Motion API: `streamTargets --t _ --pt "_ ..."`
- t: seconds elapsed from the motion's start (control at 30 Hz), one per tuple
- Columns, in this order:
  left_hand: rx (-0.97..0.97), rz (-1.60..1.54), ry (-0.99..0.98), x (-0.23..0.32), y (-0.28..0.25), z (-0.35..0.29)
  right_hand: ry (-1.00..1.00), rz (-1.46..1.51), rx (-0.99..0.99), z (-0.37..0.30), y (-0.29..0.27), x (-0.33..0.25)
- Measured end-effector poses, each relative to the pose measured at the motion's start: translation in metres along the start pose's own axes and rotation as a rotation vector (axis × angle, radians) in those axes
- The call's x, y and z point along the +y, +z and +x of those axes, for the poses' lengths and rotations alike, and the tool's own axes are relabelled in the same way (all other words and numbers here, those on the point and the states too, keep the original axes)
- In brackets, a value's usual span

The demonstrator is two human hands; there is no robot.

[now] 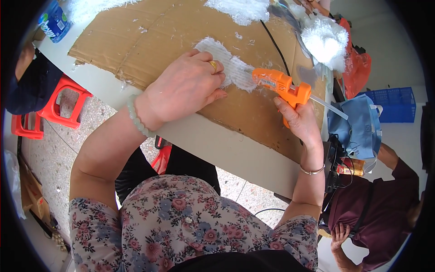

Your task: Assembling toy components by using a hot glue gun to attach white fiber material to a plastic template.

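My right hand (300,121) is wrapped round the handle of an orange glue gun (276,81), and a translucent glue stick (330,108) sticks out of its rear. The gun's nozzle points left, at the right end of a ribbed white piece of fabric (233,69) with fuzzy edges, which lies on the cardboard (253,119). Curled over the left part of that fabric is my left hand (185,86), its fingers closed on it. Its fingertips are partly hidden, so the exact grip does not show.
White fluffy material (240,10) lies at the far edge, with another pile (324,41) at the right. A black cord (276,43) crosses the cardboard. Beyond are a blue bottle (55,23), a red stool (68,102), a blue bag (355,124) and a person in dark red (380,213).
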State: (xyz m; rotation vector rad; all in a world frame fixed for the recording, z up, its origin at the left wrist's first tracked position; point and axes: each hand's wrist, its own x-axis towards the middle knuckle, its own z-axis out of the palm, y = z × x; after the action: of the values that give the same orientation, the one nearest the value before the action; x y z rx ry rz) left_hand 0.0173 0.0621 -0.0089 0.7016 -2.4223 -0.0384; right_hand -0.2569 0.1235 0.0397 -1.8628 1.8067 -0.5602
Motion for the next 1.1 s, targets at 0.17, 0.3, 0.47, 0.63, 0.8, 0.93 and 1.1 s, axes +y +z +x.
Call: streamTargets --t 0.17,0.3,0.47,0.63,0.8,0.93,1.1 --pt "0.02 0.017 0.015 -0.001 0.001 -0.001 -0.067 -0.054 0.004 0.004 0.0 -0.011" --pt "0.01 0.024 0.017 -0.002 0.001 -0.001 -0.127 -0.114 0.012 0.009 0.003 -0.014" --pt "0.015 0.022 0.012 -0.001 0.0 -0.001 -0.225 -0.154 0.021 0.017 0.007 -0.022" --pt "-0.002 0.024 0.009 -0.002 0.001 -0.001 -0.214 -0.151 0.024 0.025 0.012 -0.026" --pt "0.011 0.017 0.004 -0.001 0.0 -0.002 -0.184 0.05 -0.02 0.024 0.006 -0.028" --pt "0.011 0.017 -0.004 -0.001 -0.001 -0.003 -0.109 0.088 -0.031 0.019 0.003 -0.028" --pt "0.0 0.03 0.0 -0.001 0.0 -0.002 -0.115 0.032 -0.06 0.02 0.009 -0.027"
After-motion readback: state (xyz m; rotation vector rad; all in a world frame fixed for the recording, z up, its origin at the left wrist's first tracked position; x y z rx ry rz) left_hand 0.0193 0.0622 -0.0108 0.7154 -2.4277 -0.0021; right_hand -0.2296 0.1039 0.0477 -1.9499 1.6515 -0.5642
